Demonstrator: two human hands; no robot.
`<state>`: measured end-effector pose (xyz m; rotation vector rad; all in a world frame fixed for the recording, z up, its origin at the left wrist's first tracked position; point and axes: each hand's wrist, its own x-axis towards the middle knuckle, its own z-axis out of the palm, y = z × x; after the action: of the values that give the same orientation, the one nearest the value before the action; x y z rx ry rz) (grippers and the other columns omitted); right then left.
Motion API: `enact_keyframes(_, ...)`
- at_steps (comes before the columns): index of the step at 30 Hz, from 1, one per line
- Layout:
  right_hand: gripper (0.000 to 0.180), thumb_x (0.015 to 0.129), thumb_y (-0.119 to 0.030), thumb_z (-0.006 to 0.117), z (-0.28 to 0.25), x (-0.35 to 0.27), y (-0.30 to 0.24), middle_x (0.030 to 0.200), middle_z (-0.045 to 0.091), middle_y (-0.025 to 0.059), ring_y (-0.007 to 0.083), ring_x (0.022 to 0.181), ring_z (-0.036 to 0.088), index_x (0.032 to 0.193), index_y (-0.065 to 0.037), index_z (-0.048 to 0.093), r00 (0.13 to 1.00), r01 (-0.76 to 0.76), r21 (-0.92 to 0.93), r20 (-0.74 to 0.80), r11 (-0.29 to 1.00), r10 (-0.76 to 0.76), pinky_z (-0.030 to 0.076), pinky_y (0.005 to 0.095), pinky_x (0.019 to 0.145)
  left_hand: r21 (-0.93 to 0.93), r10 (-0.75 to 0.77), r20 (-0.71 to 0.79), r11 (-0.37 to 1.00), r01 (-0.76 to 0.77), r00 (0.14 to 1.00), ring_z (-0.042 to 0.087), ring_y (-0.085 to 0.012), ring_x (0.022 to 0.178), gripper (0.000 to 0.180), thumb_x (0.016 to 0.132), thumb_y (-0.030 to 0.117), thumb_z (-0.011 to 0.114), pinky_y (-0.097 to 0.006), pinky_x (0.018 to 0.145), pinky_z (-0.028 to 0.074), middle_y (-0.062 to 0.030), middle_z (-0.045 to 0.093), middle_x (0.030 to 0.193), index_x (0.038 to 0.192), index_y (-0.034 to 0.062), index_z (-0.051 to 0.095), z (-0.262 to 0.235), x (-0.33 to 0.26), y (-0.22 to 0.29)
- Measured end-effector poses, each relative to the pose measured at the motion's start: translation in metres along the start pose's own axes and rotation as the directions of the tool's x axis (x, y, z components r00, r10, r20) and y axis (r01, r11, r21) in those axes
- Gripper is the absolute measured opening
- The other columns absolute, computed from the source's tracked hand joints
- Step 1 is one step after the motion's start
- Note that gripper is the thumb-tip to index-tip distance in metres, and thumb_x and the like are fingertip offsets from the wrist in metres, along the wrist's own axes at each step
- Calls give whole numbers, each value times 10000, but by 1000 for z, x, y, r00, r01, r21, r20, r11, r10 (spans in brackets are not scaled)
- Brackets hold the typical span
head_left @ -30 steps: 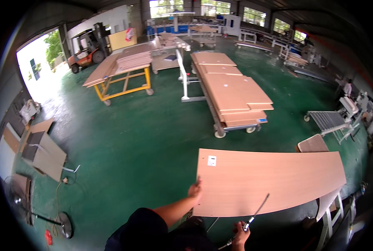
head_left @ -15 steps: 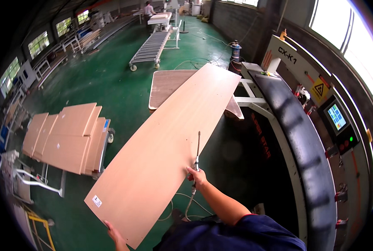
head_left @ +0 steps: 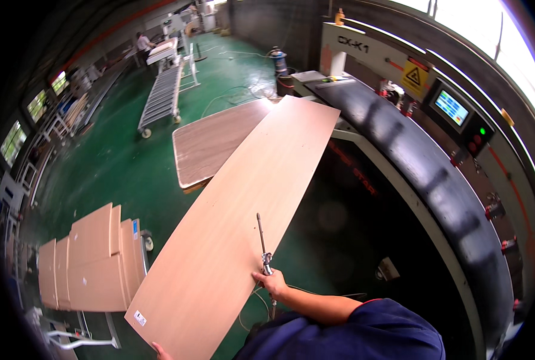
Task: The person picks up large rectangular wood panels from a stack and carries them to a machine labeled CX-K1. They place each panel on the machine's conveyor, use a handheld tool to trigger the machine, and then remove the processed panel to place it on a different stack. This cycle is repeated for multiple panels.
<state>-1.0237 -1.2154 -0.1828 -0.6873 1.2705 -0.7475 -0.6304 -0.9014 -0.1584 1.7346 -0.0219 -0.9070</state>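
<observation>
— My right hand (head_left: 272, 284) was wrapped round a metal air gun (head_left: 267, 263), with a fingertip at the long edge of the wooden panel (head_left: 234, 221). Only a little of my left hand (head_left: 161, 352) showed, at the panel's near end.

— Was the left one gripping?

— I couldn't tell. Most of it lay past the lower edge of my view, with just a digit at the panel's edge.

— Any containers about?

— A dark bucket (head_left: 285, 87) stood beyond the panel's far end. A blue cylinder (head_left: 278, 62) rose above it, though I couldn't tell whether it stood inside or behind.

— And which way did the panel point?

— Its long axis slanted away from me, from lower left by my left hand to upper right, near the machine's black bed (head_left: 399, 144). The broad face was upward, with a white label (head_left: 140, 317) near the close left corner. The gun's nozzle (head_left: 260, 233) pointed away too, but leaned slightly left.

— Where was the panel, exactly?

— In front of me, above the green floor (head_left: 111, 159), overlapping a brown tabletop (head_left: 210, 144) in my view. I couldn't say whether they touched. Stacked boards (head_left: 93, 270) lay off to the left.
</observation>
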Motion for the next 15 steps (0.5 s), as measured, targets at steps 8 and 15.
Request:
enact_keyframes(8, 250, 831, -193, 782, -5, 8, 0, 680, 603, 22, 126, 563, 558, 741, -53, 596, 991, 9, 56, -134, 998, -1, 463, 297, 532, 56, 27, 225, 998, -41, 974, 562, -313, 1185, 876, 907, 670, 490, -433, 976, 482, -193, 556, 1317, 1352, -84, 455, 22, 99, 40)
enact_keyframes(15, 296, 820, -214, 784, -21, 27, -35, 651, 573, 31, 151, 557, 577, 707, -57, 561, 973, 43, 75, -231, 996, -24, 489, 321, 534, 497, 339, -212, 845, -198, 917, 563, -349, 1177, 798, 937, 575, 515, -418, 950, 482, -254, 504, 1357, 1347, -102, 407, 105, 201, 70)
